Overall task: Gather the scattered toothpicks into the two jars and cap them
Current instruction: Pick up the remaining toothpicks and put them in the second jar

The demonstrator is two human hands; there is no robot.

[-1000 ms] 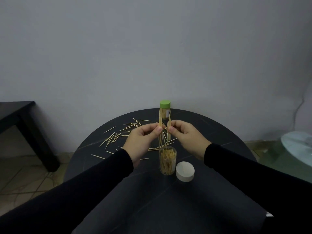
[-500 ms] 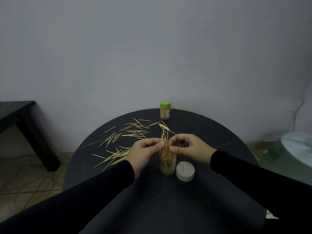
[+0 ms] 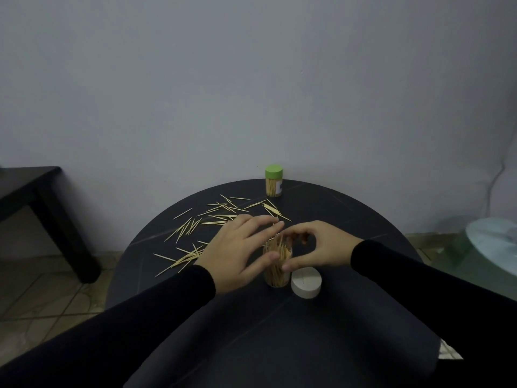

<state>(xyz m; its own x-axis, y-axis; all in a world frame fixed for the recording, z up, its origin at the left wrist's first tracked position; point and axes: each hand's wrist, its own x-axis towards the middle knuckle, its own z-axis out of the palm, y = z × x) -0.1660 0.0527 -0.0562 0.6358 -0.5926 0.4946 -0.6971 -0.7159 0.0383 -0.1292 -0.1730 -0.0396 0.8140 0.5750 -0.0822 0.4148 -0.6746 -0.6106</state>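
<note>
Toothpicks (image 3: 212, 219) lie scattered upper-left of my hands, pointing mostly toward the left hand (image 3: 237, 253), which hovers spread w/ nothing held, while my right hand (image 3: 316, 247) curls round the open jar (image 3: 277, 271) at centre.

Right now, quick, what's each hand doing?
Left hand: open, fingers spread beside the open jar.
Right hand: curled around the open jar's top; whether it grips cannot be told.

capped jar (image 3: 274, 182), label unreadable
</note>
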